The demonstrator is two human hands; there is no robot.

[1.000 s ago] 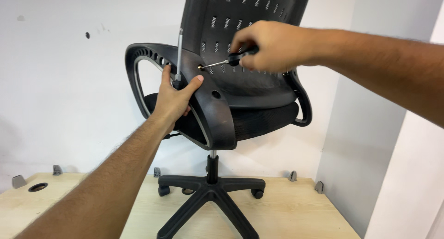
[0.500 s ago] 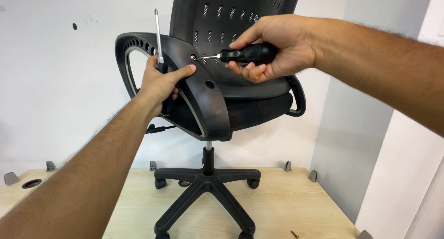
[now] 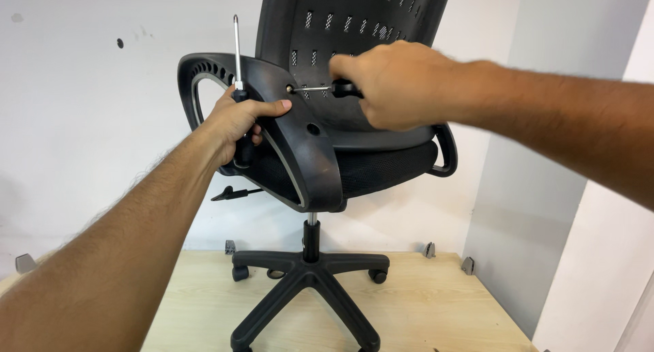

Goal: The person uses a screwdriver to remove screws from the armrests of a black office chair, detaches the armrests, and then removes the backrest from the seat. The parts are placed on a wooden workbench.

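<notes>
A black office chair [image 3: 354, 168] with a mesh back stands on a wooden platform. My left hand [image 3: 238, 120] grips the top of the near black armrest [image 3: 306, 154] and also holds a second screwdriver [image 3: 236, 45] whose metal shaft points straight up. My right hand [image 3: 395, 83] is closed around the dark handle of a screwdriver [image 3: 320, 89]. Its tip sits in an upper hole on the armrest's side. A second, empty hole lies just below on the armrest.
The chair's five-legged wheeled base [image 3: 306, 277] rests on the light wooden platform [image 3: 422, 304]. A white wall is behind, with a grey panel [image 3: 531, 188] at the right. Small metal brackets [image 3: 429, 250] line the platform's back edge.
My right hand has rolled over on the screwdriver handle, its back now facing me. The view has shifted slightly; my left hand keeps its grip on the armrest.
</notes>
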